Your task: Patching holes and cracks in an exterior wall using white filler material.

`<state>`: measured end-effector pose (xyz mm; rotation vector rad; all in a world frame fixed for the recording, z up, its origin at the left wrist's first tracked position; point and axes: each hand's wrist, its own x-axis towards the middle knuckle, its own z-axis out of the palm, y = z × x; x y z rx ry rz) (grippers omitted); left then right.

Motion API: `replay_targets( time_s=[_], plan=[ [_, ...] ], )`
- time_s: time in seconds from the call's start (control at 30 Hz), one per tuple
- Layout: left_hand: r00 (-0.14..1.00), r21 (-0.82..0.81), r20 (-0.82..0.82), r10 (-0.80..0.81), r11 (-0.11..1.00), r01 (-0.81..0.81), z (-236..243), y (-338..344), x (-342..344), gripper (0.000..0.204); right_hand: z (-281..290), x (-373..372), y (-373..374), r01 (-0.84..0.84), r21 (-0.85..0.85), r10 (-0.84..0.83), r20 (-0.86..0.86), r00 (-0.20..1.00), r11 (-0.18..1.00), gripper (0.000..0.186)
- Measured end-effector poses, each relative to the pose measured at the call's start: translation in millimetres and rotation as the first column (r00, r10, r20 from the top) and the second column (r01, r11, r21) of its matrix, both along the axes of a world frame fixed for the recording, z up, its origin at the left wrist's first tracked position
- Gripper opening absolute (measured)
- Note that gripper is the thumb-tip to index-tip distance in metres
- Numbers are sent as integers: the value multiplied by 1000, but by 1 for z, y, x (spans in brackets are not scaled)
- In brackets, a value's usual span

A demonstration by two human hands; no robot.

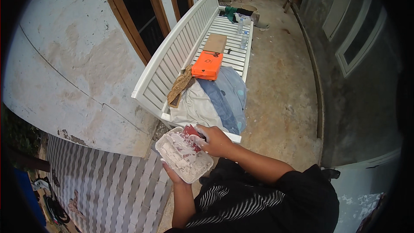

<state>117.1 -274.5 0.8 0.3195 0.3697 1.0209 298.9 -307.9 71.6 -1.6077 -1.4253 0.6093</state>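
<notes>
My left hand (pixel 174 174) holds a white rectangular plastic tub (pixel 208 173) from beneath and along its near left side. Most of those fingers are hidden under it. Pale, thick paste like wall putty (pixel 180 157) coats the inside of the tub. My right hand (pixel 214 141) grips a red scraper (pixel 190 132) over the tub's far right part. Its blade is smeared with paste and dips toward the contents. White smudges mark the right fingers and thumb.
Just beyond the tub stands a long white slatted bench (pixel 172 54). On it lie cloths (pixel 194 105), an orange box (pixel 207 65), a brown box (pixel 215 43) and bottles (pixel 244 39). A patchy wall (pixel 86 60) runs along the left, a grey wall (pixel 358 103) along the right.
</notes>
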Motion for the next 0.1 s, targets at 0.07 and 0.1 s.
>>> replay_targets(
  time_s=[0.07,0.1],
  plan=[
    [985,92,-165,-54,993,70,-2,-6,27,72,6,30,-20,22,-56,-25,-49,999,998,29],
    [961,102,-264,-84,988,115,-6,-8,42,78,12,48,-31,22,-121,-33,-97,995,992,34]
  ],
)
